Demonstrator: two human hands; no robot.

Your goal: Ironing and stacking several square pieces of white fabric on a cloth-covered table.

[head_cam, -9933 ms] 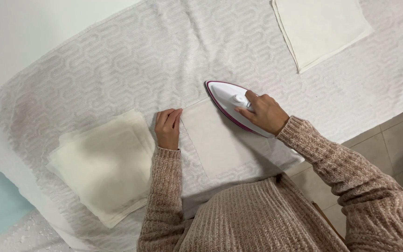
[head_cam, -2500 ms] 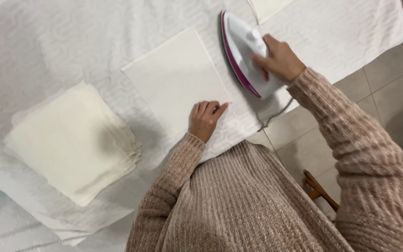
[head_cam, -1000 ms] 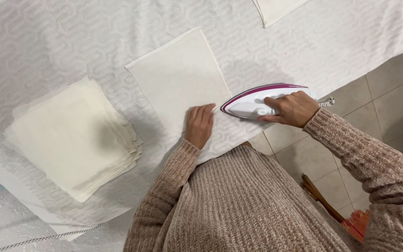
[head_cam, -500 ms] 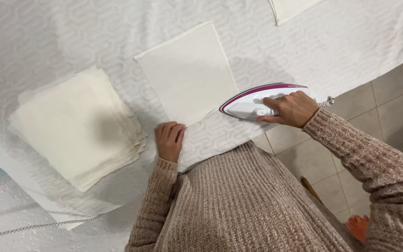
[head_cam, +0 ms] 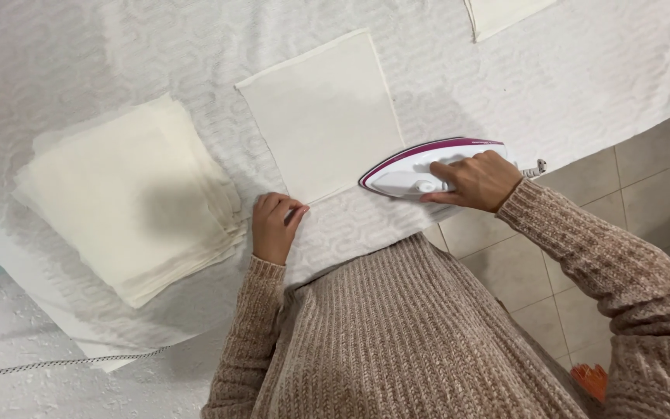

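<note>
You are mid-ironing: your right hand (head_cam: pixel 478 180) grips the white-and-magenta steam iron (head_cam: pixel 428 167) at the tabletop's (head_cam: pixel 118 46) near edge, your left hand (head_cam: pixel 274 225) rests loosely curled, empty, beside the flat cream cloth square (head_cam: pixel 321 116); the next pass calls for steadying that corner.

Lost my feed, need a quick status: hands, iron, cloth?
Right hand gripping iron, at cloth's near right corner. Left hand curled at near left corner of flat cloth. Folded stack to the left, apart. Nothing in the way.

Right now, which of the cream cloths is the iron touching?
The single flat cloth in the middle: the iron, held by the right hand, meets its near right corner. The folded stack at left and the cloth at the top edge lie apart.
</note>
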